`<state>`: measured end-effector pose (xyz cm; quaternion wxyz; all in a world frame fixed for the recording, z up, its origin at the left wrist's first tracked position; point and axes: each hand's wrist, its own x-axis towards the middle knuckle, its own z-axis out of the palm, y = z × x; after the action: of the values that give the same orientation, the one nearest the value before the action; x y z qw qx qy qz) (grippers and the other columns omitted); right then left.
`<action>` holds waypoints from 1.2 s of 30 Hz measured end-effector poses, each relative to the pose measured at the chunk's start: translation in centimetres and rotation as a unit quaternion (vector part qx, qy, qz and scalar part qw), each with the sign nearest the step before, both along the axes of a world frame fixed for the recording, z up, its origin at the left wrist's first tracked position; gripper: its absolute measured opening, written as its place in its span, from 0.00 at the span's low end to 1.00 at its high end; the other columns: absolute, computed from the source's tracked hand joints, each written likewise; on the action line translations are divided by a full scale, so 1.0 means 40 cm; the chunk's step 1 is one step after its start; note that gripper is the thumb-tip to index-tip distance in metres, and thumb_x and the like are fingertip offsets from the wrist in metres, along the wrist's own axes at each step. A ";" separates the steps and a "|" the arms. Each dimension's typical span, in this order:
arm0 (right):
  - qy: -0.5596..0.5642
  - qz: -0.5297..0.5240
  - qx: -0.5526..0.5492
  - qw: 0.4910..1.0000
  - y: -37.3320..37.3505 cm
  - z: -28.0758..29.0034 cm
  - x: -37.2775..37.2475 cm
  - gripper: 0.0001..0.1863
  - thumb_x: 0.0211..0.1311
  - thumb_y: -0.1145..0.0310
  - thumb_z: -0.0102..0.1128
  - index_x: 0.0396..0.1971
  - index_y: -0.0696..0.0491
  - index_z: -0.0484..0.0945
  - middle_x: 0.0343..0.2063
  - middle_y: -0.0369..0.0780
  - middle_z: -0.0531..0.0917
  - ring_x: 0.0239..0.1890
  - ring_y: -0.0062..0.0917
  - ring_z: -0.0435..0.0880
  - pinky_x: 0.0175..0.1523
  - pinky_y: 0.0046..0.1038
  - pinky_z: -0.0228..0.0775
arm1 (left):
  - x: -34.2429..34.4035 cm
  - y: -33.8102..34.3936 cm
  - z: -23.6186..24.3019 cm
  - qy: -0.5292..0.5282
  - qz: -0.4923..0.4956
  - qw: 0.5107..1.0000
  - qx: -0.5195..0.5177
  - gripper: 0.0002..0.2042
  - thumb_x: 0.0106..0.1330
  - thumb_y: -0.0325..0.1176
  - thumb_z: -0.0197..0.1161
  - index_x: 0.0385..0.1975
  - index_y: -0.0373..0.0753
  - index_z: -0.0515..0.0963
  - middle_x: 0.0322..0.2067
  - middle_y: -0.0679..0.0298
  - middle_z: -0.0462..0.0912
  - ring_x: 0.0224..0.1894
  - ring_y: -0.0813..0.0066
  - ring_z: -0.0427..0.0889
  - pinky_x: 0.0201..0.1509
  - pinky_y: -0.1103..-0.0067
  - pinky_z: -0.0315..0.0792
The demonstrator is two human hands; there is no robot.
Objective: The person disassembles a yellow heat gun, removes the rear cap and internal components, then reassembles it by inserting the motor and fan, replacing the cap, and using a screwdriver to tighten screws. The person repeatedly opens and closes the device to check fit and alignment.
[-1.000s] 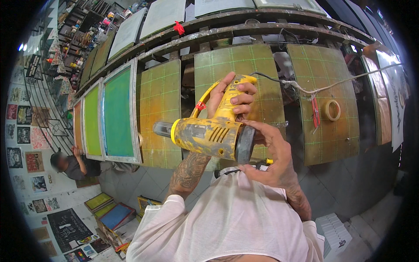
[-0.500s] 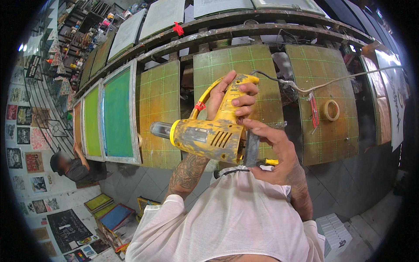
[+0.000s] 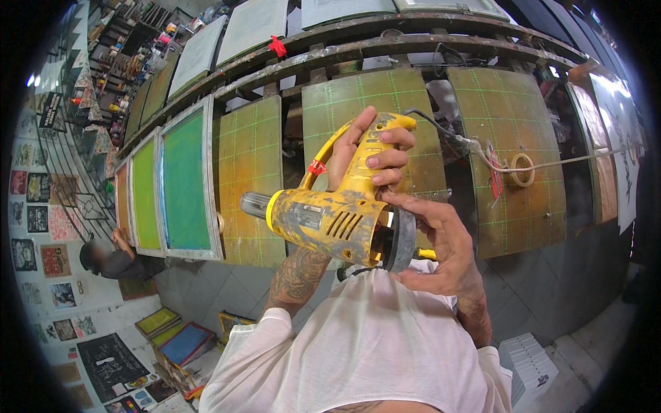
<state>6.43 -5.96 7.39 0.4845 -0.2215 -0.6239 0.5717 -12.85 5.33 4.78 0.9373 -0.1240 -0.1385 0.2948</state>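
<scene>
A worn yellow heat gun [image 3: 323,219] is held up in front of me, its metal nozzle [image 3: 255,204] pointing left. My left hand [image 3: 390,160] wraps its handle, with the fingers closed over the right side. At the back end, my right hand [image 3: 446,241] grips the round black rear cap [image 3: 402,241] between thumb and fingers. A gap shows between cap and yellow housing, with the dark inside partly visible. From the top of the handle a dark cord [image 3: 432,120] runs off to the right, joining a paler cable [image 3: 551,164].
Beyond the gun are green-gridded boards [image 3: 251,172] on a long rack. Framed screens, one green [image 3: 186,182], stand at left; a person [image 3: 113,258] works beside them. A tape roll [image 3: 522,170] and a red-handled tool [image 3: 494,173] lie on the right board.
The rear cap has tilted away from the housing, widening the gap and showing more of the inside. My right hand has shifted slightly with it. My left hand keeps its hold.
</scene>
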 end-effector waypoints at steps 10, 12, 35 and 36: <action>-0.078 -0.067 0.057 0.993 -0.005 0.019 0.005 0.44 0.48 0.77 0.81 0.67 0.59 0.68 0.66 0.50 0.78 0.69 0.38 0.79 0.72 0.37 0.72 | 0.007 0.004 -0.003 0.030 0.000 0.999 0.011 0.23 0.82 0.57 0.45 0.44 0.38 0.64 0.37 0.66 0.69 0.29 0.72 0.71 0.32 0.67 0.71; -0.085 -0.066 0.062 0.992 -0.002 0.020 0.010 0.43 0.48 0.77 0.81 0.67 0.58 0.69 0.66 0.50 0.78 0.69 0.39 0.79 0.72 0.37 0.72 | 0.007 0.003 0.000 0.039 0.004 0.999 0.014 0.23 0.82 0.57 0.45 0.45 0.37 0.64 0.38 0.66 0.69 0.29 0.72 0.71 0.33 0.67 0.71; -0.202 -0.017 0.107 0.973 0.007 0.081 0.104 0.47 0.51 0.72 0.83 0.70 0.58 0.67 0.66 0.52 0.76 0.68 0.42 0.78 0.70 0.37 0.73 | 0.072 -0.054 0.138 0.198 0.232 0.936 0.174 0.16 0.75 0.30 0.54 0.61 0.46 0.67 0.33 0.68 0.66 0.19 0.78 0.71 0.21 0.74 0.74; -0.200 -0.031 0.109 0.973 0.000 0.080 0.109 0.47 0.50 0.72 0.83 0.70 0.58 0.67 0.65 0.52 0.76 0.67 0.42 0.78 0.69 0.37 0.74 | 0.077 -0.058 0.146 0.190 0.240 0.933 0.191 0.17 0.74 0.29 0.55 0.60 0.49 0.67 0.33 0.67 0.66 0.19 0.77 0.71 0.21 0.73 0.74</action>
<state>10.80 -5.95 10.59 0.3884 -0.2963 -0.7598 0.4290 -9.76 3.02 10.60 0.8533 0.1524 -0.0371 0.4973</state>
